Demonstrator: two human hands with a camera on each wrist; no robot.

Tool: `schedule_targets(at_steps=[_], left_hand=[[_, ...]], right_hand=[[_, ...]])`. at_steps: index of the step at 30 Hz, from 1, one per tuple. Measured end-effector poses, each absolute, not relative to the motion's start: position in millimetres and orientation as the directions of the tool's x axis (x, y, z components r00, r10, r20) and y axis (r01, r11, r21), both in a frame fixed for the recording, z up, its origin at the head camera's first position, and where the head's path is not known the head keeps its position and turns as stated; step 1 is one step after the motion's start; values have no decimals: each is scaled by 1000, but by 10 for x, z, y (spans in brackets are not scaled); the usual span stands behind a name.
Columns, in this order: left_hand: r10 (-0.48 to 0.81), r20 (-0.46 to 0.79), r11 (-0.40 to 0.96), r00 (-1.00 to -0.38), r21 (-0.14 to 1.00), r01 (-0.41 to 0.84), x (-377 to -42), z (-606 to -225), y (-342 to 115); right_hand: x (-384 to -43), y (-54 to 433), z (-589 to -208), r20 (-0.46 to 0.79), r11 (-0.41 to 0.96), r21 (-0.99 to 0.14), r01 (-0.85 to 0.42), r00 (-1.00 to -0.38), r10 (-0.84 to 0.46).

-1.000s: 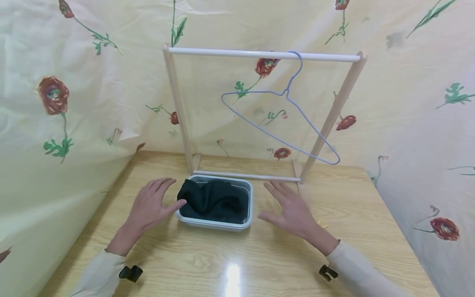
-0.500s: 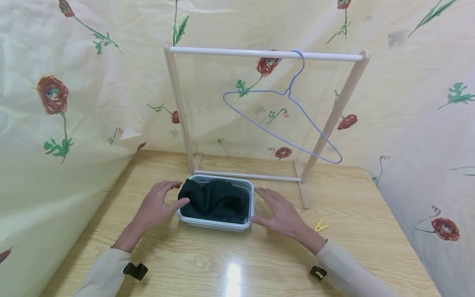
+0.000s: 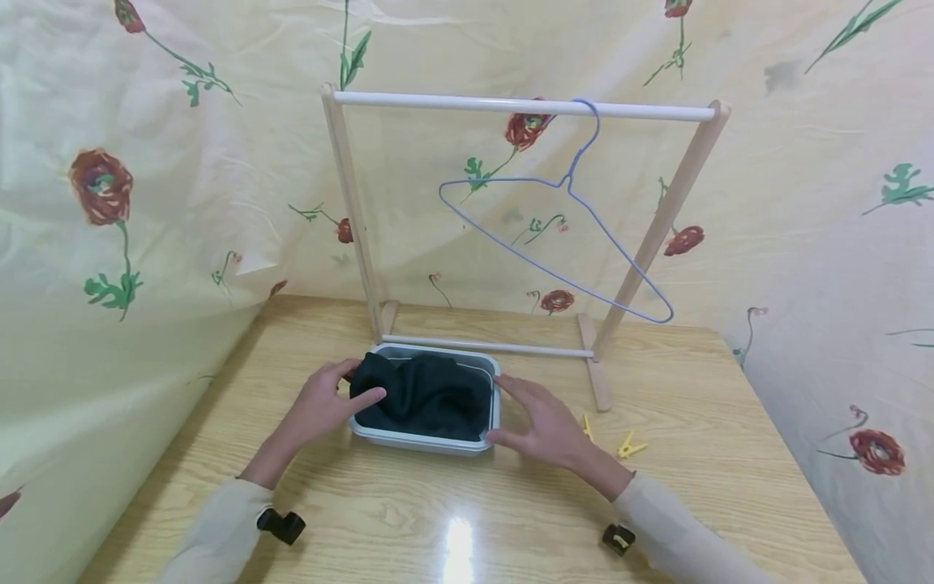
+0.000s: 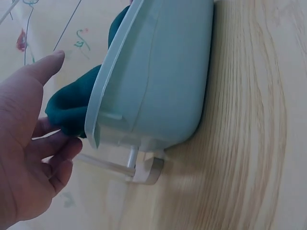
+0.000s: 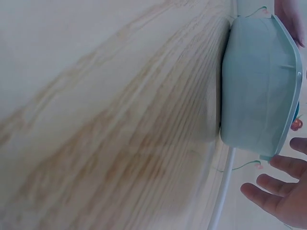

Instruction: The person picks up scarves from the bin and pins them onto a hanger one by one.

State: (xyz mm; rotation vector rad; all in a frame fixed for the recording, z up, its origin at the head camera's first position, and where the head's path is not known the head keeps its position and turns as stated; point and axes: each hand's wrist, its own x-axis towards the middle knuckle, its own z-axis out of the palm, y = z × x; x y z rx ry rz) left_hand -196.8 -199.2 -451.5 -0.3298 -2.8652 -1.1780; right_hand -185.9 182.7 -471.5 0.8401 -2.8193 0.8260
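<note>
A pale blue-grey plastic basin (image 3: 430,445) stands on the table, holding a bunched dark green cloth (image 3: 430,393) that hangs over its left rim. At that rim is my left hand (image 3: 321,403), its fingertips right by the overhanging cloth (image 4: 74,103). Its thumb stretches over the cloth, apart from the fingers. My right hand (image 3: 543,422) is at the basin's right rim, thumb and fingers spread, with fingertips right at the edge. In the right wrist view, those fingers (image 5: 288,165) reach the basin's outer corner.
Behind the basin stands a wooden rack with a white top rail (image 3: 467,103). A blue wire hanger (image 3: 540,264) hangs from it. Yellow clothespins (image 3: 629,446) lie on the table (image 3: 700,454) beside my right wrist. Flower-patterned cloth (image 3: 182,162) surrounds the table.
Both hands have moved inward to the basin, the left to the cloth at the left rim, the right to the right rim. Yellow clothespins have come into fuller view.
</note>
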Motion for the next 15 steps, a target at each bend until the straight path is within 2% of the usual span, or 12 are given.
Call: schedule_targets(at_steps=[9,15], left_hand=[[217,-4,630,-976,764,136,-2022,-4490,-1906],[226,-54,631,-973,769,104,-2027,-4453,-1847]], right_hand=[[-1861,1833,-4731,207,713,-478,-513,-855,-476],[-1869,1835,-4749,201,716,-473,-513,-855,-479]])
